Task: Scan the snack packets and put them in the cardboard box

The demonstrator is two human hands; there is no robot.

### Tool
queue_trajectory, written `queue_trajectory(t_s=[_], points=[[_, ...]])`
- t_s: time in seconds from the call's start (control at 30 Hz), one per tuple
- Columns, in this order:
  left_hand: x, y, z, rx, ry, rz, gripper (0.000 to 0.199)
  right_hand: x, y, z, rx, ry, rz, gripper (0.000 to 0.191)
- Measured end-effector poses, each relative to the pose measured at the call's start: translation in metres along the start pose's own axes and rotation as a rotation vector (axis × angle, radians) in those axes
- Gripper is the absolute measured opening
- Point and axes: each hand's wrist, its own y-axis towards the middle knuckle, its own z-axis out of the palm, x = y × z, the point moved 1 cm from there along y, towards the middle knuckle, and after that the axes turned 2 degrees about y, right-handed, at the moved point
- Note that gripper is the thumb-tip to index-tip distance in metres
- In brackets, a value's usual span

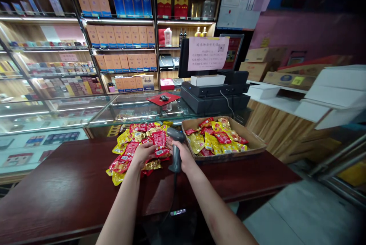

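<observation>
Scanner: right grip is clasping it | scanner's left: left grip is pinching red packet | scanner's right: carton is resting

Packet heap on table, left of carton; display counter behind.

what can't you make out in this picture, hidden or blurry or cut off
All in the head view:
- Small print on the red packet in the left hand: too small.
- Part of the scanner's handle: covered by the right hand.
- Bottom of the cardboard box: under packets.
- Part of the monitor: behind the pink sheet.
- Both forearms: cut off by the lower edge.
</observation>
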Motion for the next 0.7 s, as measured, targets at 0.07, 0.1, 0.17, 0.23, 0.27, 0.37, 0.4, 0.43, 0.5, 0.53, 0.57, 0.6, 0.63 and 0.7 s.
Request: queue_trajectory(t_s=[0.07,0.1,0.17,0.23,0.27,0.37,0.4,0.43,0.5,0.53,0.57,0.6,0.63,0.7], points=[[0.002,0.001,0.001,0.025,0.007,0.005,0.041,-0.001,0.000,0.000,-0.037,-0.006,-0.005,0.031],[0.003,0.002,0.002,0.038,0.016,0.011,0.041,-0.001,0.000,0.000,-0.055,-0.012,-0.009,0.031],[0.003,0.004,0.007,0.060,0.043,0.026,0.042,0.002,-0.001,0.000,-0.089,-0.023,-0.022,0.032],[0.002,0.004,0.016,0.083,0.068,0.040,0.043,0.008,-0.002,-0.003,-0.116,-0.024,-0.041,0.032],[0.001,0.004,0.022,0.094,0.079,0.047,0.044,0.012,-0.002,-0.005,-0.130,-0.019,-0.057,0.031],[-0.005,0.004,0.045,0.155,0.100,0.069,0.041,0.029,-0.003,-0.015,-0.166,-0.021,-0.106,0.030],[-0.007,0.005,0.055,0.182,0.106,0.077,0.039,0.036,-0.003,-0.020,-0.179,-0.027,-0.117,0.029],[-0.010,0.006,0.067,0.213,0.110,0.085,0.037,0.044,-0.002,-0.025,-0.193,-0.033,-0.123,0.029],[-0.013,0.008,0.091,0.275,0.104,0.088,0.033,0.060,-0.002,-0.038,-0.232,-0.038,-0.142,0.028],[-0.014,0.010,0.105,0.304,0.096,0.084,0.033,0.069,-0.002,-0.045,-0.253,-0.032,-0.160,0.027],[-0.014,0.011,0.118,0.329,0.086,0.077,0.033,0.077,-0.002,-0.053,-0.270,-0.024,-0.180,0.027],[-0.014,0.013,0.132,0.349,0.078,0.071,0.034,0.086,-0.003,-0.061,-0.283,-0.013,-0.196,0.028],[-0.014,0.015,0.146,0.368,0.076,0.069,0.034,0.095,-0.004,-0.069,-0.294,-0.002,-0.207,0.029],[-0.013,0.017,0.174,0.398,0.089,0.061,0.035,0.111,-0.006,-0.086,-0.325,0.008,-0.215,0.031]])
